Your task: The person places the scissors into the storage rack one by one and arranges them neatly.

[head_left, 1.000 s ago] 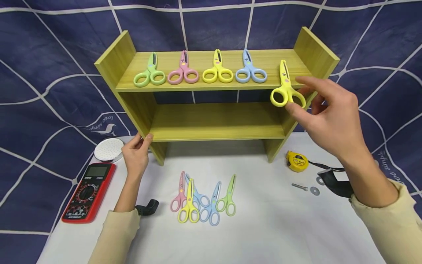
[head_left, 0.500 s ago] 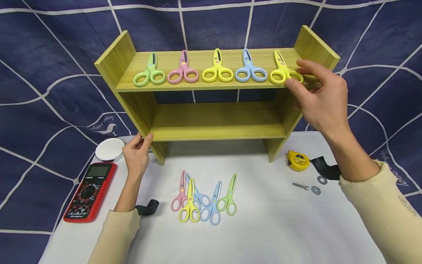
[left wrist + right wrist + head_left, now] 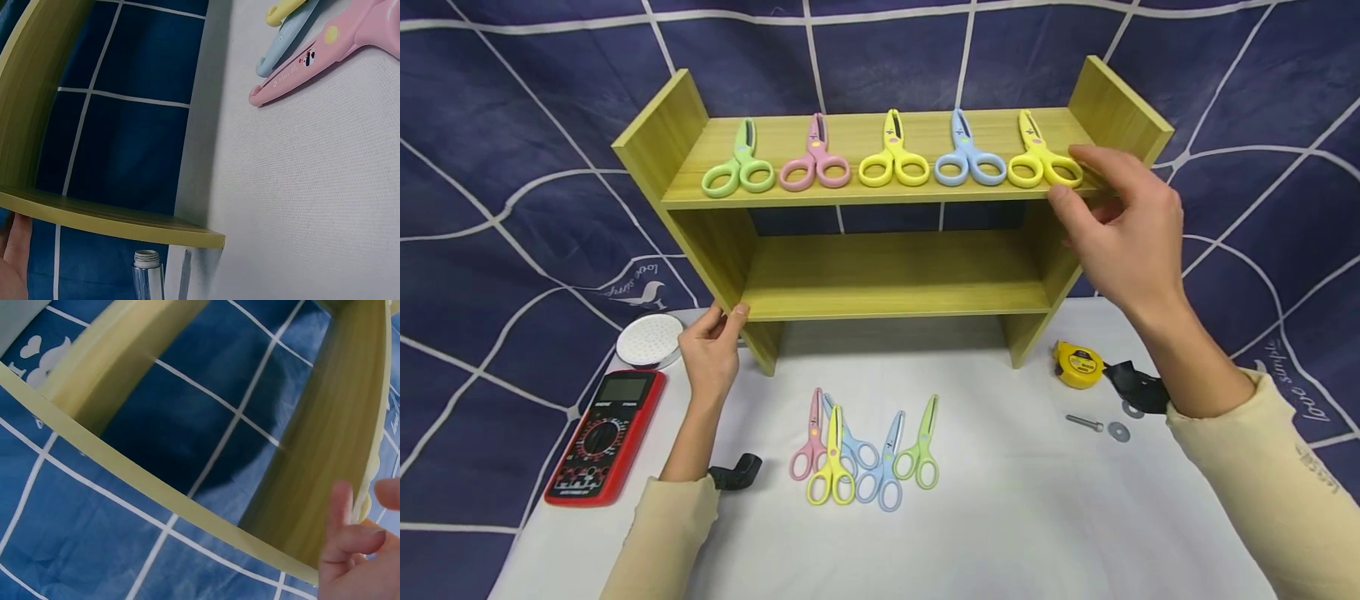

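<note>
A two-tier wooden shelf [image 3: 895, 275] stands at the back in the head view. My left hand [image 3: 709, 354] grips its lower left side, thumb in front; in the left wrist view part of this hand shows beside the panel. Across the top board lie green scissors [image 3: 739, 162], pink scissors [image 3: 816, 158], yellow scissors [image 3: 892, 154], blue scissors [image 3: 970, 154] and, rightmost, another yellow scissors [image 3: 1033, 154]. My right hand [image 3: 1127, 229] is at that rightmost pair's right handle loop, thumb and forefinger apart beside it. In the right wrist view its fingers [image 3: 340, 503] overlap the board's edge.
Several more scissors [image 3: 831, 479] lie in a loose group on the white table [image 3: 1000, 533]. At left are a red multimeter [image 3: 602, 437] and a white perforated disc [image 3: 649, 340]. A yellow tape measure [image 3: 1077, 365], a bolt [image 3: 1084, 423] and washers [image 3: 1118, 432] lie at right.
My right hand has carried the yellow scissors up and back onto the top board, then shifted them slightly left beside the blue pair. My left hand has stayed on the shelf.
</note>
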The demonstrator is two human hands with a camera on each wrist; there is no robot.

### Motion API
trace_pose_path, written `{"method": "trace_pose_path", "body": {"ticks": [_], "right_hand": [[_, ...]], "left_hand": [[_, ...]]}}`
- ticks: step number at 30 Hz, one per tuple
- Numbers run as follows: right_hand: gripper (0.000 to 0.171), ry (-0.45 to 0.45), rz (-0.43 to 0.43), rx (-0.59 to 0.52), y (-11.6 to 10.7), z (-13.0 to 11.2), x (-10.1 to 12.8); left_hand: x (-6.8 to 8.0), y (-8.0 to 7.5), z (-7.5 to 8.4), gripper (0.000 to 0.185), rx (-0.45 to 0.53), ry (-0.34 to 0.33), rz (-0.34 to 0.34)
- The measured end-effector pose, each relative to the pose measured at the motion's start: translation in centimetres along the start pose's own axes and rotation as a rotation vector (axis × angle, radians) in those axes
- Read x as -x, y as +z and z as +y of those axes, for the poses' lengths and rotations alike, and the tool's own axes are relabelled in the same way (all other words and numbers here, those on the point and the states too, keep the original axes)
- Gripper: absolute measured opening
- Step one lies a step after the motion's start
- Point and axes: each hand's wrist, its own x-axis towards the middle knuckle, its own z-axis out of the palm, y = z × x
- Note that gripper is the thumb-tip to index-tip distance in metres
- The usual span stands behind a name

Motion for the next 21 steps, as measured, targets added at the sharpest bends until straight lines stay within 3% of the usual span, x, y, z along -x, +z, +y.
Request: {"method": "trace_pose_path", "body": {"ticks": [6, 9, 11, 14, 21], "right_hand": [[0.025, -0.117, 0.223, -0.112, 1.1, 0.4, 2.7], [0.022, -0.167, 0.208, -0.163, 2.0, 1.0, 5.2], [0.021, -0.191, 0.114, -0.198, 2.9, 1.6, 7.4], [0.023, -0.171, -0.092, -0.213, 4.6, 2.3, 11.3], [0.037, -0.034, -0.617, -0.026, 8.1, 2.8, 21.1]], "left_hand": [[0.1, 0.0, 0.0, 0.028, 0.009, 0.0, 0.007], [0.2, 0.0, 0.0, 0.028, 0.0, 0.002, -0.001], [0.2, 0.0, -0.1, 0.028, 0.0, 0.002, 0.0], [0.2, 0.0, -0.2, 0.028, 0.0, 0.006, 0.006], [0.1, -0.1, -0.3, 0.029, 0.006, 0.003, 0.008]]}}
